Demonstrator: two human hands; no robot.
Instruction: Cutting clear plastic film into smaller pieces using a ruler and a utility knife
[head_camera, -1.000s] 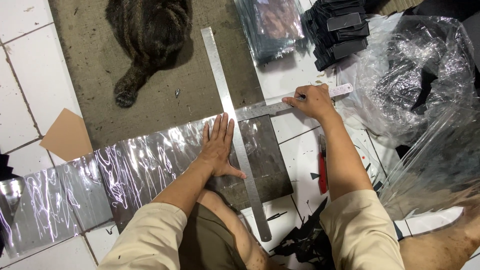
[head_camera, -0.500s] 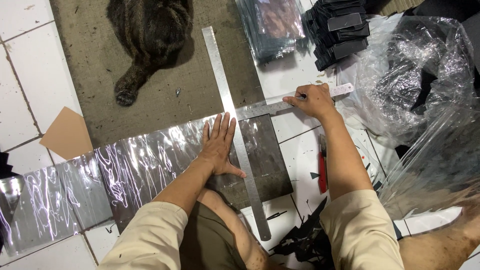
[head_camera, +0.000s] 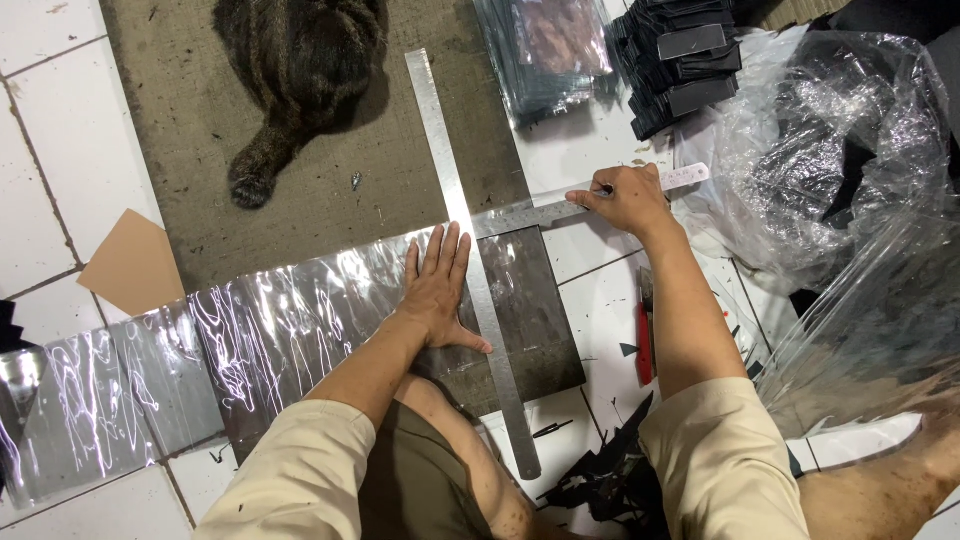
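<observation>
Lying across tiled floor (head_camera: 60, 110), long strip of clear shiny plastic sheet (head_camera: 270, 330), crinkled, glare streaks, right end over dark board (head_camera: 545, 330). Long steel ruler (head_camera: 470, 250) crosses sheet upright. Left hand (head_camera: 440, 285) flat on sheet, fingers spread, thumb touching ruler. Right hand (head_camera: 625, 198) fingers pinched on short ruler (head_camera: 600, 200) at sheet's top edge. Red cutter (head_camera: 645, 345) just right of board. Cat (head_camera: 300, 70) on mat (head_camera: 400, 170) above. Brown card (head_camera: 130, 265) left.
</observation>
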